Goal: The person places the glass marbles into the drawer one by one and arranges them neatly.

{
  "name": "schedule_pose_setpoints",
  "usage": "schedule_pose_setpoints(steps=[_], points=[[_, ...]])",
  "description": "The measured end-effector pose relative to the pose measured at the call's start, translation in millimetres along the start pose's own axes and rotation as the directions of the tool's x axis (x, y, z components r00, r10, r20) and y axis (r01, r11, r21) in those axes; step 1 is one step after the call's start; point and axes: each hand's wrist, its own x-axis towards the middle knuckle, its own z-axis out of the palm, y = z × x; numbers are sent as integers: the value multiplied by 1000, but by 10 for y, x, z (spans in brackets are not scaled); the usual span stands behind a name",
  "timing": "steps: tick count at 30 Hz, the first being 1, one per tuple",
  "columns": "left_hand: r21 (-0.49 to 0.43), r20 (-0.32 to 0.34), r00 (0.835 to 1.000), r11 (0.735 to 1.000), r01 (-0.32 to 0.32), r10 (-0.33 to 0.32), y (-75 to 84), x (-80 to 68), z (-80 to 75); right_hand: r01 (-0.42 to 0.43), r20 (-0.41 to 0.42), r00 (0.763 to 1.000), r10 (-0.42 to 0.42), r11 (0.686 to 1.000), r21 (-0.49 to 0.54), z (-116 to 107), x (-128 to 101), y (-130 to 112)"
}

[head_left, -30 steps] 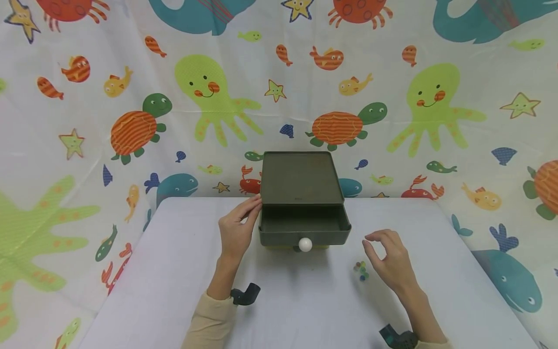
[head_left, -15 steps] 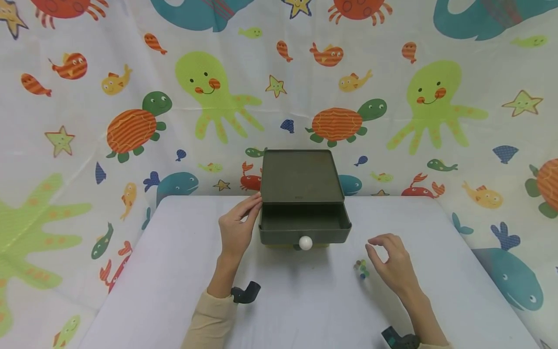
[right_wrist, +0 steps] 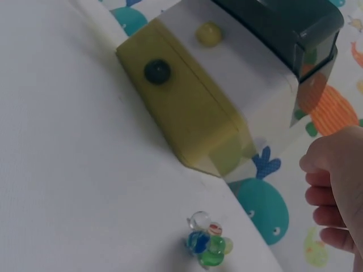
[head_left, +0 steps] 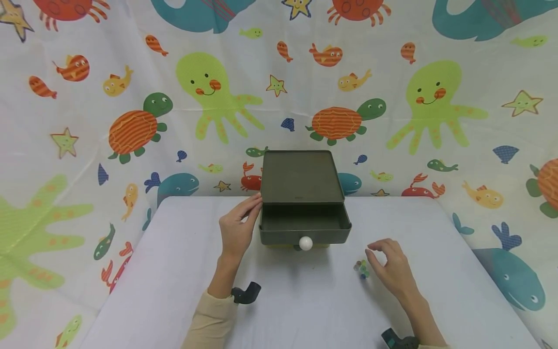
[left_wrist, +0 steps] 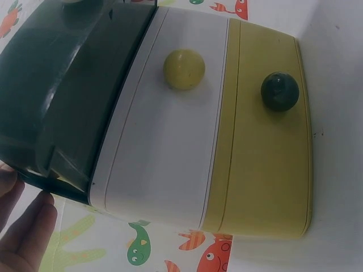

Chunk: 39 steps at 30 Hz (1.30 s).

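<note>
while the left hand (head_left: 237,228) rests with straight fingers (left_wrist: 25,226) against the left side of the drawer box (head_left: 301,194), the right hand (head_left: 390,266) hovers just above the counter (head_left: 305,305), its fingers loosely curled and holding nothing. the small cluster of glass marbles (head_left: 361,269) lies on the counter just beside the right hand's fingertips, on their left; whether a fingertip touches them cannot be told. in the right wrist view the marbles (right_wrist: 207,243) show as clear, blue and green beads bunched together, lying apart from the box's lower corner.

the drawer box stands at the far middle of the counter, against the sea-creature cloth (head_left: 131,97). its top drawer (head_left: 305,228), dark green with a white knob (head_left: 305,243), is pulled out toward the person, and what shows of its inside looks bare. the left wrist view shows two more drawer fronts beneath it, both pushed in: a white drawer (left_wrist: 164,130) with a yellow knob (left_wrist: 184,69), and a yellow drawer (left_wrist: 264,147) with a dark green knob (left_wrist: 279,90).

a beige sleeve (head_left: 209,322) covers the left forearm, and a dark camera mount (head_left: 245,293) sits at that wrist.
</note>
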Motion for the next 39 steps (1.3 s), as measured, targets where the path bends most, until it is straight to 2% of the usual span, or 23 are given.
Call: schedule_pose_setpoints(steps=[15, 27, 34, 39], points=[[11, 3, 1000, 1000, 12, -12, 15, -7, -4, -28, 47, 998, 30, 999, -36, 51, -127, 70], [13, 18, 999, 999, 34, -34, 36, -5, -21, -56, 115, 991, 64, 996, -69, 109, -218, 162], [1, 11, 1000, 1000, 21, -21, 22, -5, -17, -125, 192, 971, 141, 988, -95, 117, -228, 170], [6, 12, 1000, 1000, 20, -20, 21, -5, -15, -132, 215, 965, 151, 986, -100, 134, -231, 190]])
